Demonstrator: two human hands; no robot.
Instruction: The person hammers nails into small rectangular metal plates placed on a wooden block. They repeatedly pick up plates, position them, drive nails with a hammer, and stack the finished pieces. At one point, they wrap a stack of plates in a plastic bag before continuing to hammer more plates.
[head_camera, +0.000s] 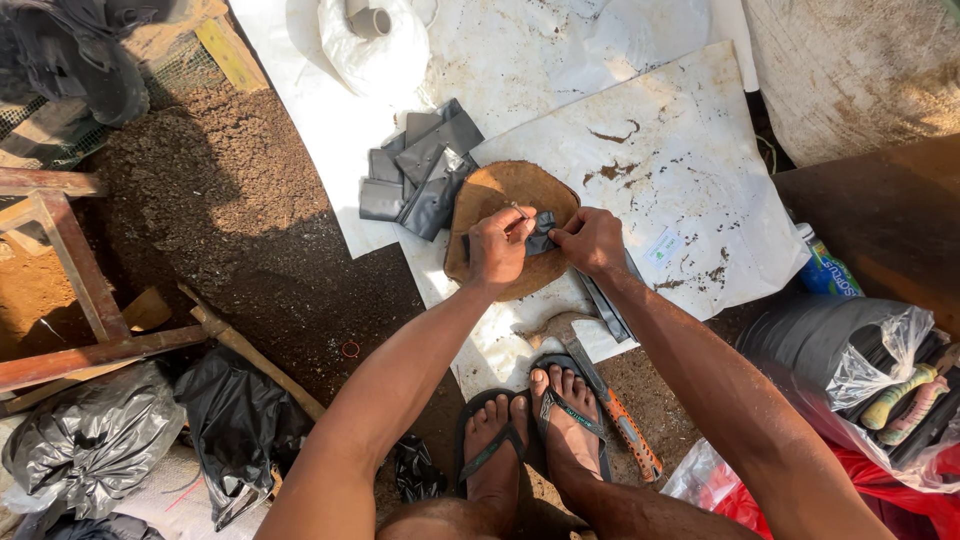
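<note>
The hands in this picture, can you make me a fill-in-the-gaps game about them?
1. Both hands, the left hand and the right hand, pinch a small dark ____ bag.
2. The bag is held over a round ____ mat.
3. More grey bags lie in a ____ on the white sheet.
4. The feet wear ____.

Missing words: grey; brown; pile; flip-flops

Bare white sheet (690, 150) right of hands: open. Left: grey bag pile (420, 170) crowds. Near side: hammer (600, 390), 2 feet.
</note>
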